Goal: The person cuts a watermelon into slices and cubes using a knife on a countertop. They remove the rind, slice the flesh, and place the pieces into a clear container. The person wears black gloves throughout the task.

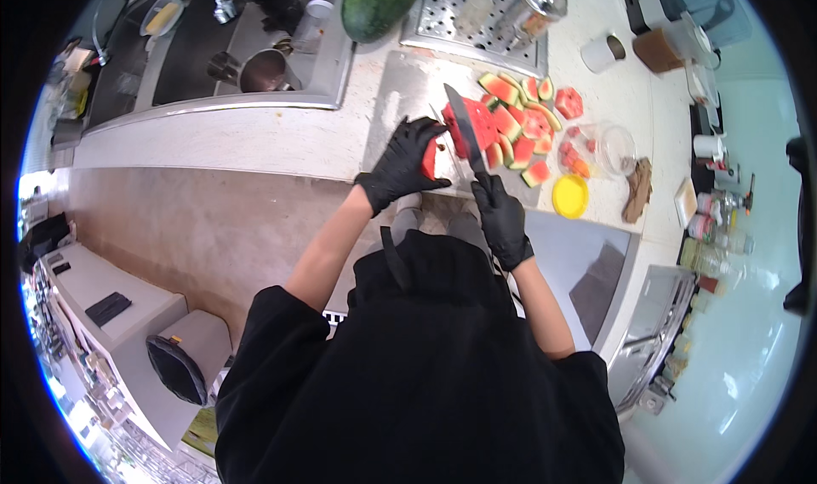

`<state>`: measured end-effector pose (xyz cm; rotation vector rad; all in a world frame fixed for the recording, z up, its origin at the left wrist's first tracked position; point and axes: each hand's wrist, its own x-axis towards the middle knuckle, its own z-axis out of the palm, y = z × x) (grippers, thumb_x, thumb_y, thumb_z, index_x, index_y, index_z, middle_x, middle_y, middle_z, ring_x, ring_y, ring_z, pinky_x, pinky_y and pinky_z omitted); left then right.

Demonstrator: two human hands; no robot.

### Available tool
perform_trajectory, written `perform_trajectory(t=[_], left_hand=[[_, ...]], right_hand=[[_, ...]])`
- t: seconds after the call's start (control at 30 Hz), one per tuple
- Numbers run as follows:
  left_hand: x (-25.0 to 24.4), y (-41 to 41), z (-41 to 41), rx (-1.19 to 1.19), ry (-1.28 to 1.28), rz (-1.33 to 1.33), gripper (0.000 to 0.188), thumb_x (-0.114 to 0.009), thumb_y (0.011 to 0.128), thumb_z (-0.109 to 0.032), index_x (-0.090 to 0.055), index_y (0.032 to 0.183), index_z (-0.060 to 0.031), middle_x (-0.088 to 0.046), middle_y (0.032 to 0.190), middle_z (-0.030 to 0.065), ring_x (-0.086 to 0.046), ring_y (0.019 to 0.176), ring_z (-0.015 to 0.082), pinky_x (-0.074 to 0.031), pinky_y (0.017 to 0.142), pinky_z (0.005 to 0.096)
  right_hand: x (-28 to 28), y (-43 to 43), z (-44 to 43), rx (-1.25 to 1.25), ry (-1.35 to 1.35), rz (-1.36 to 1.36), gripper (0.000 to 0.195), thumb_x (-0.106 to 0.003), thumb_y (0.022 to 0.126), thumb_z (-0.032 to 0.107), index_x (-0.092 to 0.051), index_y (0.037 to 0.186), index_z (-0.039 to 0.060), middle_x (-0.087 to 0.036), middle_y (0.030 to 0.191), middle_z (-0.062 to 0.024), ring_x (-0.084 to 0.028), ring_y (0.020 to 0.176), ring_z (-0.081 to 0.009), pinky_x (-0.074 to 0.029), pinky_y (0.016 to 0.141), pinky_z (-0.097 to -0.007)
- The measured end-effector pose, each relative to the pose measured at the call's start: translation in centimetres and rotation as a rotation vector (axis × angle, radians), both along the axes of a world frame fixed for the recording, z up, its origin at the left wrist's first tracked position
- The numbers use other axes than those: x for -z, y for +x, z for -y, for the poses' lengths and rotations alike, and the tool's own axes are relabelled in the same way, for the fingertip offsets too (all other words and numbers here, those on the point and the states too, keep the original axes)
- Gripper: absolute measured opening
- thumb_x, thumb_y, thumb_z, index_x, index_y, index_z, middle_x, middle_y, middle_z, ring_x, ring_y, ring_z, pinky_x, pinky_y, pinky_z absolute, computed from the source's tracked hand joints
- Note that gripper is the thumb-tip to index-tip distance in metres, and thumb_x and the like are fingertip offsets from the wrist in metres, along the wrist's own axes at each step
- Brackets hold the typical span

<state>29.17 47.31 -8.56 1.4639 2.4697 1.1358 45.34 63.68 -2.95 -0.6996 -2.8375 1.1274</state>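
My right hand (501, 221), in a black glove, grips the handle of a long kitchen knife (467, 125). Its blade lies over a large piece of red watermelon flesh (483, 120) on the cutting board (390, 98). To the left of the blade, my left hand (402, 160), gloved in black too, has its fingers and thumb around a smaller piece of watermelon (429, 160), partly hidden by the hand. Several rind pieces (522, 147) with some red flesh are heaped right of the knife.
A clear plastic jar (616, 149) holding fruit pieces lies on its side at the right, near a yellow lid (570, 196) and a crumpled brown cloth (637, 190). Behind the board are a cut watermelon (378, 5) and a perforated metal drain tray (440, 12). A sink (338, 95) is at left.
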Motion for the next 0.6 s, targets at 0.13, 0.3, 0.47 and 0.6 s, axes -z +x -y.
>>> perform_trajectory(t=[0.13,0.3,0.47,0.6], left_hand=[[-1.2,0.3,-1.2,-0.064,-0.150,-0.092,0.085,-0.085,0.060,-0.045,-0.052,0.128,-0.0075,-0.050,0.123,0.0204,-0.048,0.115,0.0365,-0.036,0.104,0.0503],[-3.8,-0.3,0.7,-0.287,-0.523,-0.003,0.114,-0.084,0.058,-0.057,-0.035,0.146,-0.0037,-0.048,0.127,0.0217,-0.048,0.114,0.0361,-0.042,0.094,0.0452],[-1.9,-2.2,4.5,-0.238,-0.131,0.237,0.124,-0.090,0.056,-0.043,-0.022,0.152,-0.0035,-0.044,0.140,0.0230,-0.045,0.123,0.0428,-0.040,0.103,0.0475],[0.0,-1.1,6.1,-0.253,0.058,0.354,0.107,-0.092,0.058,-0.027,-0.035,0.146,-0.0054,-0.054,0.131,0.0160,-0.049,0.120,0.0365,-0.040,0.104,0.0446]], right_hand=[[-0.8,0.2,-0.1,0.029,-0.064,0.017,0.029,-0.055,0.097,0.037,-0.059,0.113,0.0137,-0.066,0.076,-0.0220,-0.065,0.070,-0.0423,-0.048,0.057,-0.0514],[-1.2,-0.5,0.6,-0.024,0.002,0.091,0.029,-0.053,0.098,0.038,-0.058,0.111,0.0122,-0.066,0.071,-0.0213,-0.065,0.066,-0.0420,-0.047,0.053,-0.0516],[0.6,-0.3,2.6,-0.159,0.288,0.018,0.031,-0.052,0.098,0.039,-0.055,0.106,0.0094,-0.062,0.060,-0.0154,-0.063,0.053,-0.0354,-0.046,0.046,-0.0471],[1.1,-0.2,4.7,-0.229,0.419,-0.003,0.030,-0.053,0.098,0.038,-0.054,0.101,0.0077,-0.059,0.054,-0.0117,-0.059,0.045,-0.0309,-0.043,0.041,-0.0432]])
